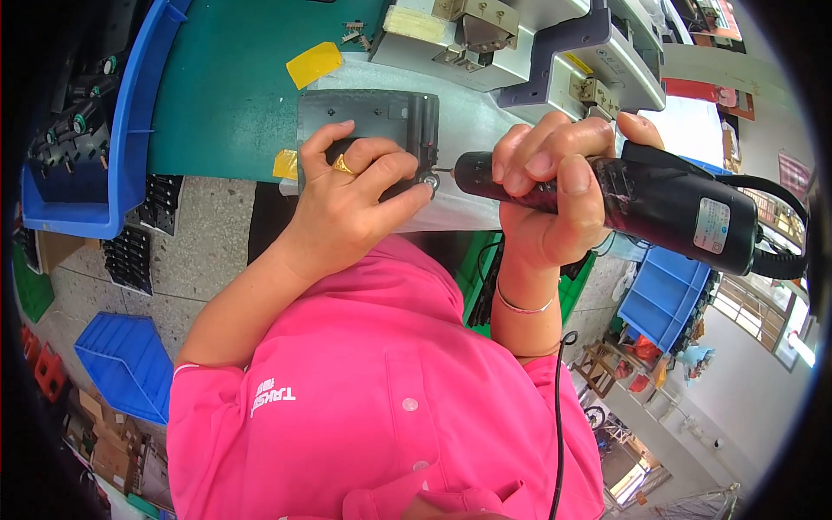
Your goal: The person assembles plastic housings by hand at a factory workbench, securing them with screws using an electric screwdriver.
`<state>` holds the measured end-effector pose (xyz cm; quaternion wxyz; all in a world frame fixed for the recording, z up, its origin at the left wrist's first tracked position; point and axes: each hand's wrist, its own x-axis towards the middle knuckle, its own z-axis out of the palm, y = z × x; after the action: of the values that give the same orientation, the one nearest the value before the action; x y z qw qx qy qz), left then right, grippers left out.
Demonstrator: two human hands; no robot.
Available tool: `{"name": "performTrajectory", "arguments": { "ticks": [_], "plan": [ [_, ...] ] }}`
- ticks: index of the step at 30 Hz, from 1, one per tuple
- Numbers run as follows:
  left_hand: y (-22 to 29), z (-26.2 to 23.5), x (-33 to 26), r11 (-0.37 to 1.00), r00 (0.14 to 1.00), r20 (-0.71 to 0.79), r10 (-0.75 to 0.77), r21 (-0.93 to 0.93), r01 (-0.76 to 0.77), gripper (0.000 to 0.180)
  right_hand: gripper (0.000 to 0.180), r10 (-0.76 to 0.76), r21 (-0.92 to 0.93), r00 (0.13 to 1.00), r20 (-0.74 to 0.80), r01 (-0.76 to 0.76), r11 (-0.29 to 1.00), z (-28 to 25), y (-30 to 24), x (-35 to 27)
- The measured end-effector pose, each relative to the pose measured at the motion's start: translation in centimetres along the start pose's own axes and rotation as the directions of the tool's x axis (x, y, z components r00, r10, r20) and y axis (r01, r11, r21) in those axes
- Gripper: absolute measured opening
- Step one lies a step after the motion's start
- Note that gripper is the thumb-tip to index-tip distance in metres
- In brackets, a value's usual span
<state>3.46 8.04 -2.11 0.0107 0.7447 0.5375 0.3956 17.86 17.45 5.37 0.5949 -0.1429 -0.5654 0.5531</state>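
A dark grey plastic panel [368, 117] lies on a pale metal plate at the edge of the green work mat [234, 87]. My left hand [351, 204], with a gold ring, presses a small black part against the panel's near right corner. My right hand [555, 186] grips a black electric screwdriver [667, 208] held sideways. Its thin bit points left and meets a small round screw [431, 179] beside my left fingertips.
A grey metal fixture [520, 43] stands behind the panel. A blue bin [130, 130] with black parts sits at the left. Yellow tape pieces [314, 63] lie on the mat. More blue bins [126, 360] rest on the floor. The screwdriver's black cable [776, 260] runs right.
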Motion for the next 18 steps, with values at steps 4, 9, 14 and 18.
{"name": "performTrajectory", "arguments": {
  "ticks": [4,9,14,18],
  "plan": [
    [0.2,0.1,0.1,1.000,1.000,-0.013,-0.015,-0.003,0.015,0.019,0.050,0.000,-0.034,1.000,-0.015,0.000,0.999,0.2,0.1,-0.1],
    [0.3,-0.1,0.3,0.996,0.998,-0.002,-0.062,-0.067,0.062,0.018,0.051,-0.011,-0.048,0.999,0.031,0.012,0.999,0.1,0.4,-0.3],
    [0.1,0.1,0.5,0.980,0.988,0.016,-0.154,-0.125,0.154,0.019,0.048,0.013,-0.104,0.998,0.063,-0.006,0.995,0.9,0.4,-0.3],
    [0.0,0.1,0.6,0.981,0.988,0.052,-0.142,-0.123,0.148,0.015,0.040,0.020,-0.233,0.999,0.039,-0.010,0.972,0.9,0.9,-0.7]
  ]
}}
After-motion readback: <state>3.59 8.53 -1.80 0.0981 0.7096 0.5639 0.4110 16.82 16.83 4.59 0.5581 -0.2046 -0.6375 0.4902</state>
